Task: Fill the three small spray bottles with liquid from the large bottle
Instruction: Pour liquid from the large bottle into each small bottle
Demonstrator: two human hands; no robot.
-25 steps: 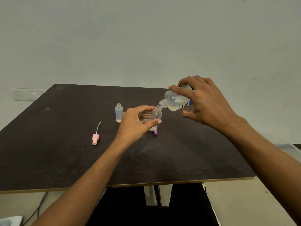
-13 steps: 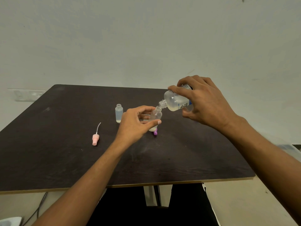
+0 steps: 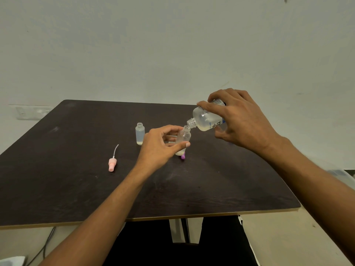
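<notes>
My right hand (image 3: 242, 120) grips the large clear bottle (image 3: 206, 119), tipped so its open neck points down-left over the mouth of a small clear bottle (image 3: 184, 138). My left hand (image 3: 161, 148) holds that small bottle upright between thumb and fingers, above the dark table (image 3: 76, 189). A second small bottle (image 3: 140, 133), uncapped and holding liquid, stands on the table to the left. A pink spray cap (image 3: 112, 164) with its white tube lies further left. A purple cap (image 3: 182, 156) peeks out under the held bottle. A third small bottle is not visible.
The table's front edge runs across the lower frame, with a dark chair or legs below it. A pale wall rises behind the table, with a socket plate (image 3: 30, 112) at left. A cable (image 3: 44, 246) hangs at lower left.
Both hands and bottles have stayed almost in place; the large bottle remains tilted over the small one.
</notes>
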